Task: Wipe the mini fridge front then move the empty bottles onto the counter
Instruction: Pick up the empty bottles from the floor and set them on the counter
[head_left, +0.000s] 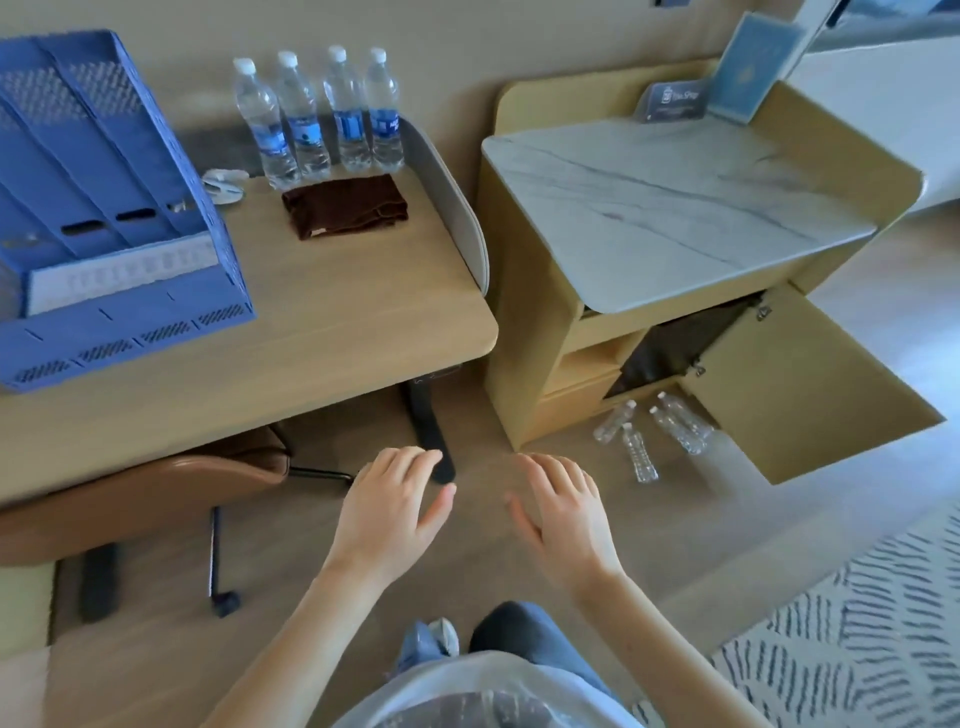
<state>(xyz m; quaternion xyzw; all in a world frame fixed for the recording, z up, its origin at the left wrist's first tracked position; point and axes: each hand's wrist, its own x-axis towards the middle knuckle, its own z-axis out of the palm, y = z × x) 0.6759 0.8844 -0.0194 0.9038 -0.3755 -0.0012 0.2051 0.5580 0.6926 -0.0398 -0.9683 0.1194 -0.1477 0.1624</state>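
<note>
The left hand (389, 504) and the right hand (563, 514) were both held out palm down with fingers loosely spread, gripping nothing, over the pale wood floor (701, 530). Beyond the left hand, toward the far right corner of the light wooden desk (337, 312), lay a folded dark brown cloth (345, 205), just in front of a row of four blue-labelled water bottles (322, 119) and well to the right of a blue plastic file tray (104, 208). The brown cloth looked soft and limp, likely to sag unless gathered in the fist or pinched through all its folds at one edge. Beyond the right hand, about four clear, label-less empty bottles (641, 452) of thin plastic lay on their sides on the floor at the foot of the tan cabinet, partly under the lower edge of its open cabinet door (795, 384). They would probably be very light, easily dented and apt to roll, so the stiffer neck below the cap seemed the surest hold. Behind them the dark-fronted mini fridge (675, 348) sat in shadow inside the cabinet, its surface smooth and hard but mostly hidden. Above it, the grey-veined white marble counter (675, 208) offered a flat landing place.
</note>
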